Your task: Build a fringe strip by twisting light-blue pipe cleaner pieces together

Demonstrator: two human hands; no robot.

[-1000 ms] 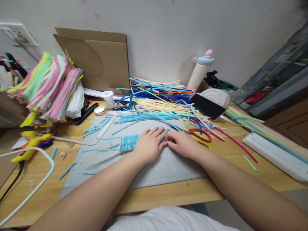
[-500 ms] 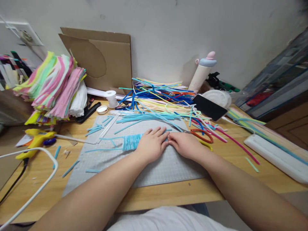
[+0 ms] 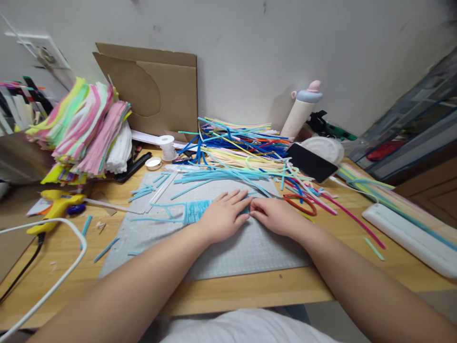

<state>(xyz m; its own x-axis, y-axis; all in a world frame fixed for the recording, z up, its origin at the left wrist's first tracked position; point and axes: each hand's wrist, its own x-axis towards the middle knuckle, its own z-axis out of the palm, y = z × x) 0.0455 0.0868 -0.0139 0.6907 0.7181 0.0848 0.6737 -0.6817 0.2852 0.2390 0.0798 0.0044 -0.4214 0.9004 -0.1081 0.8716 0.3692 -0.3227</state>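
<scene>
A piece of light-blue pipe cleaners (image 3: pixel 194 212), wound crosswise over long strands, lies flat on the grey cutting mat (image 3: pixel 228 257). Its loose strands stick out to the left. My left hand (image 3: pixel 224 215) rests palm down over its right part, fingers stretched out and slightly apart, hiding what is under it. Close beside the left fingertips, my right hand (image 3: pixel 273 215) is closed in a pinch at the right end, where a bit of blue pipe cleaner shows between the hands. Scissors with orange handles (image 3: pixel 303 204) lie just behind the right hand.
Loose blue pipe cleaners (image 3: pixel 217 176) and a multicoloured pile lie behind the hands. Short cut pieces (image 3: pixel 143 192) are at left, near a yellow glue gun (image 3: pixel 57 209) with its cord. A phone (image 3: pixel 312 162), a bottle (image 3: pixel 300 112) and a white power strip (image 3: pixel 407 238) stand or lie right.
The view has shifted slightly. Both hands stay at the piece in nearly the same pose, the left still flat and the right still pinched.
</scene>
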